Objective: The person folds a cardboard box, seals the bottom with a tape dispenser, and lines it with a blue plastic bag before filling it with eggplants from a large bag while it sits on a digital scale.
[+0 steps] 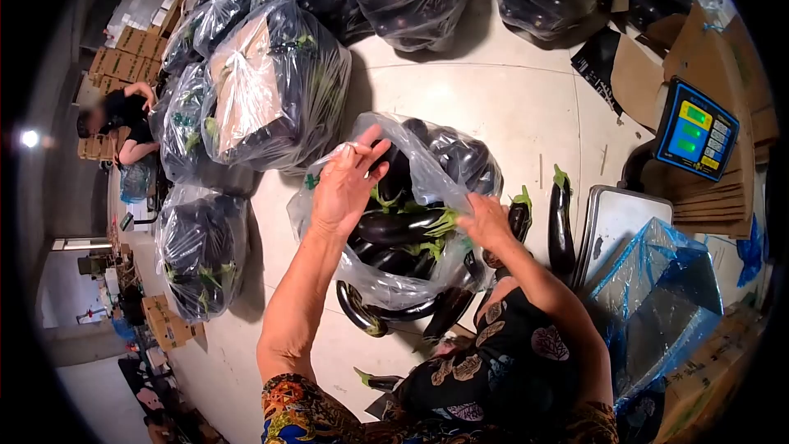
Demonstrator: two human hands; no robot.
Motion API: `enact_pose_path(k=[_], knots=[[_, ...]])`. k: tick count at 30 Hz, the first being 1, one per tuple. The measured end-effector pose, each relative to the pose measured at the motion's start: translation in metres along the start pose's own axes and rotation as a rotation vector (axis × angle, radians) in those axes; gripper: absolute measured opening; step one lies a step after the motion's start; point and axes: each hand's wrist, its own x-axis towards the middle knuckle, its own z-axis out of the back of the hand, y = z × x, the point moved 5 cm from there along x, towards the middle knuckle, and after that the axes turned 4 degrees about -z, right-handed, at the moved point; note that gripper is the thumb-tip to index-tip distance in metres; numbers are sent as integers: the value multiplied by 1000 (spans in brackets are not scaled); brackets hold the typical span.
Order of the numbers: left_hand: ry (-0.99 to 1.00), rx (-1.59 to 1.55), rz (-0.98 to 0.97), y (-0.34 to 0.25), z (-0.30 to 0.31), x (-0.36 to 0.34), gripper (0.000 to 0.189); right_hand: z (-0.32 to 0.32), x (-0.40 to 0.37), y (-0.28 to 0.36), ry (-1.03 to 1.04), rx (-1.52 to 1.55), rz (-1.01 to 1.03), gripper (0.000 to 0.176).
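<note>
A clear plastic bag (440, 185) stands on the floor before me, its mouth spread wide and glossy dark eggplants (399, 226) with green caps inside. At the bag's left rim is my left hand (341, 189); its thumb and two fingers are spread, while the other fingers curl against the bunched film. My right hand (486, 222) grips the rim on the right side. Loose eggplants lie around the bag's base, including one (360, 310) at the front. Another eggplant (561, 222) rests on the floor to the right.
Filled bags of eggplants (279, 90) crowd the left and back. On the right are a scale platform (620, 222), its lit display (697, 127), a blue plastic liner (657, 288) and cardboard (707, 57). Another person (127, 119) sits at the far left near stacked boxes (127, 57).
</note>
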Motion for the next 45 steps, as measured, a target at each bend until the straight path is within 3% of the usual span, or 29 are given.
enact_pose_path(k=[3, 5, 9, 11, 13, 15, 17, 18, 21, 22, 23, 25, 27, 29, 30, 31, 33, 35, 37, 41, 43, 45], knots=[[-23, 233, 10, -9, 11, 1, 33, 11, 12, -27, 106, 475, -118, 24], [-34, 610, -20, -19, 27, 1, 45, 39, 15, -34, -29, 1235, -188, 11], [-110, 791, 6, -21, 56, -3, 47, 119, 11, 15, -138, 1373, -159, 16], [-119, 885, 6, -14, 66, -9, 47, 152, 17, 34, -60, 1122, 60, 21], [-36, 878, 105, 10, 75, -19, 52, 181, 12, 53, -124, 704, 120, 31], [155, 1187, 13, 39, 70, -35, 56, 193, 10, 53, -159, 462, 149, 34], [294, 1329, 120, 75, 74, -49, 66, 196, 12, 35, -299, 350, 148, 34], [406, 1618, -11, 84, 63, -57, 72, 197, 14, 23, -346, 301, 140, 34], [601, 1777, -5, 106, 47, -65, 69, 191, 15, 2, -482, 209, 181, 30], [660, 1956, -136, 111, 34, -69, 70, 187, 14, -1, -484, 217, 159, 29], [759, 1872, 19, 115, 33, -69, 73, 185, 14, -4, -485, 228, 138, 29], [733, 1531, 202, 107, 13, -65, 74, 191, 12, 4, -540, 40, 206, 25], [564, 1323, 294, 97, 2, -62, 71, 193, 5, 17, -635, -147, 283, 22], [290, 986, 348, 93, 21, -58, 74, 178, 8, 4, -591, -306, 241, 20], [144, 638, 532, 80, 13, -60, 76, 170, 11, -2, -574, -389, 225, 19], [99, 552, 477, 75, 18, -63, 77, 163, 14, -11, -554, -389, 202, 19], [274, 606, 470, 57, 8, -75, 80, 145, 18, -28, -507, -373, 158, 19], [378, 483, 638, 56, 9, -97, 86, 136, 21, -26, -508, -392, 162, 16], [284, 162, 680, 54, 6, -116, 89, 127, 25, -32, -475, -437, 138, 15], [45, 80, 367, 33, 3, -113, 94, 103, 19, -40, -429, -432, 118, 18], [19, 24, 178, 17, -19, -91, 102, 88, 9, -41, -209, -398, 52, 18], [-89, -96, 199, 7, -38, -76, 103, 90, -4, -41, -68, -416, 56, 18]])
